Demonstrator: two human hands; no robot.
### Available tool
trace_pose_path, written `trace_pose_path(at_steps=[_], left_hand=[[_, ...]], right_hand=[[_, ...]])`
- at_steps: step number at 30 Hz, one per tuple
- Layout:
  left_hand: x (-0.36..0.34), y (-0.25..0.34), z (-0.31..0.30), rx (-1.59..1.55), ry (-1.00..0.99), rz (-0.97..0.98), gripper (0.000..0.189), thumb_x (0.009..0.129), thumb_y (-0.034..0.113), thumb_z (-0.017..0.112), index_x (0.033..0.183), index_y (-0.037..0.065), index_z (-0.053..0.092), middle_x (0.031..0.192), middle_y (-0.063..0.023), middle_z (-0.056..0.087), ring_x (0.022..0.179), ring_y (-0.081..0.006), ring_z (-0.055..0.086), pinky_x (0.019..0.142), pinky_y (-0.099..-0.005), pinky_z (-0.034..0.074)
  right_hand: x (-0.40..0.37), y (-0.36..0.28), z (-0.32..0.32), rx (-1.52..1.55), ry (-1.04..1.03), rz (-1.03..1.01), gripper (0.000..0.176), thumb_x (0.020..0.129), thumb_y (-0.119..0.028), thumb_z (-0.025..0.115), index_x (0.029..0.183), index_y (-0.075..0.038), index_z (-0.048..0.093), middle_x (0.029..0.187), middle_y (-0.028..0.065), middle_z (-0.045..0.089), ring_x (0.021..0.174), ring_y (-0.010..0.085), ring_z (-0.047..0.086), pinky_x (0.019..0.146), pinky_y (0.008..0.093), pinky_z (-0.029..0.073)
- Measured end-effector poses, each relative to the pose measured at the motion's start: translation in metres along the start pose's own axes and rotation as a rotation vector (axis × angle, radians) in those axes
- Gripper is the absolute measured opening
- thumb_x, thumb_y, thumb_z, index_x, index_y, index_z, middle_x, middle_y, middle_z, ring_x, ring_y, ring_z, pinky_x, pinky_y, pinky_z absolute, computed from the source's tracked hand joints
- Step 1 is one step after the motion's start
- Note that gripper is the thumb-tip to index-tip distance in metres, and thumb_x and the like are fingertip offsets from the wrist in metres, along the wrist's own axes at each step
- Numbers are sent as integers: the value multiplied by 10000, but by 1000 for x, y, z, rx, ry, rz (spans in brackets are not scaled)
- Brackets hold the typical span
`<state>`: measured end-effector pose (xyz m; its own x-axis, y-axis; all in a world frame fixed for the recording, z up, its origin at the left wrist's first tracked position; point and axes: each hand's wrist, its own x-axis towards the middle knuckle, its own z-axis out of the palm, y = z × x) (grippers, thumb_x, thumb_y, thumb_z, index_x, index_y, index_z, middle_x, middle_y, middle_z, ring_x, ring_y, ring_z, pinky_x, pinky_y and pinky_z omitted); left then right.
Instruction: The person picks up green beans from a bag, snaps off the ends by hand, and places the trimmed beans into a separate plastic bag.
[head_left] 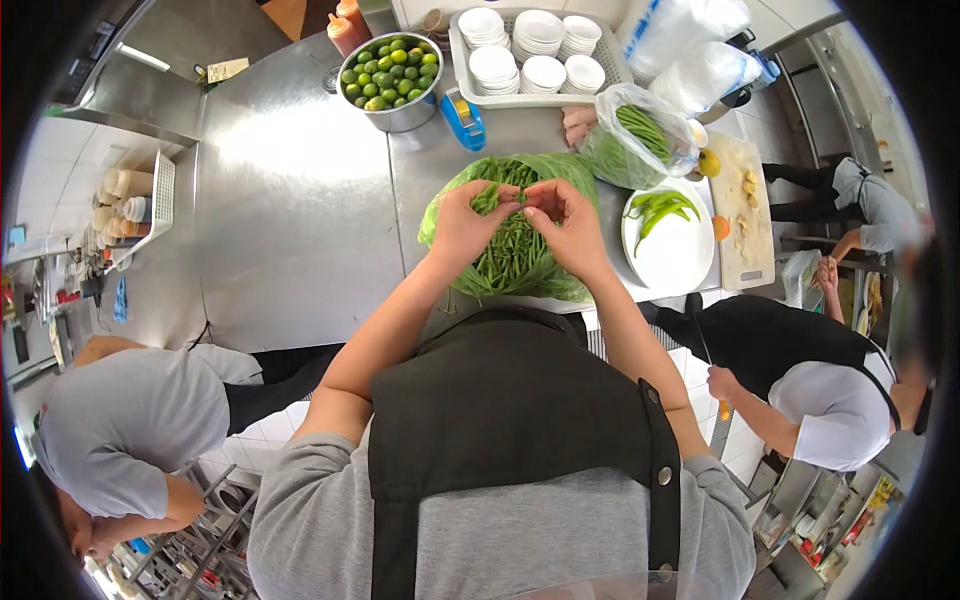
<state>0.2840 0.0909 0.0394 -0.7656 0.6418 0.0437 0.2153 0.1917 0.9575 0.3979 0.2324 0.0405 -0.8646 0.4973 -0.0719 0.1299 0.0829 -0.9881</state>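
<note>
My left hand (468, 222) is closed around a small bunch of leafy greens (484, 199), whose leaves stick out between the fingers. My right hand (566, 222) meets it fingertip to fingertip, thumb and forefinger pinching a bit of the same green stem. Both hands are above an open, light green plastic bag (572, 284) on the steel table. Thin green stems and leaves (505, 262) fill this bag. The exact spot where the fingertips meet is small and partly hidden.
A steel bowl of limes (405, 118), blue tape dispenser (463, 120) and basket of white bowls (545, 100) stand behind. To the right are bagged green beans (640, 130), a plate (665, 265) with green peppers and a cutting board (745, 270). Co-workers flank me; one holds a knife (705, 340).
</note>
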Motion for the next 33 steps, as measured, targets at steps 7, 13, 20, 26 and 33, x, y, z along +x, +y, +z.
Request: trace_pose_path(at_steps=[7, 13, 20, 26, 33], left_hand=[[-10, -3, 4, 24, 54, 198, 230, 793, 6, 809, 1018, 4, 760, 853, -86, 767, 794, -129, 718, 758, -284, 561], [-12, 1, 5, -165, 125, 116, 173, 810, -2, 819, 975, 15, 771, 830, 6, 742, 709, -60, 617, 660, -220, 501], [4, 19, -13, -291, 376, -14, 131, 814, -11, 826, 931, 15, 773, 779, 37, 674, 669, -24, 496, 594, -200, 410], [11, 11, -8, -388, 458, 8, 133, 846, 36, 821, 960, -9, 771, 820, 26, 711, 649, -12, 472, 597, -190, 406], [5, 7, -11, -526, 390, -153, 177, 888, 65, 790, 1034, -26, 749, 810, 6, 690, 617, -20, 466, 572, -207, 380]], right_hand=[[7, 0, -3, -46, -76, 23, 80, 936, -90, 704, 931, -12, 689, 812, 31, 684, 778, 97, 625, 706, 262, 498], [11, 9, -17, 652, -243, 414, 62, 927, -58, 696, 979, -25, 690, 854, 19, 676, 775, 87, 600, 730, 235, 485], [-7, -6, 7, 91, -180, 139, 140, 895, -75, 733, 1028, -35, 714, 922, 3, 706, 792, 81, 600, 749, 256, 486], [-8, -18, 24, -36, -162, 86, 65, 877, -64, 749, 910, -14, 725, 885, 26, 683, 753, 95, 589, 686, 276, 481], [-2, -32, 19, -126, -87, -291, 67, 881, -46, 739, 906, 4, 703, 861, 41, 630, 743, 110, 595, 689, 268, 477]])
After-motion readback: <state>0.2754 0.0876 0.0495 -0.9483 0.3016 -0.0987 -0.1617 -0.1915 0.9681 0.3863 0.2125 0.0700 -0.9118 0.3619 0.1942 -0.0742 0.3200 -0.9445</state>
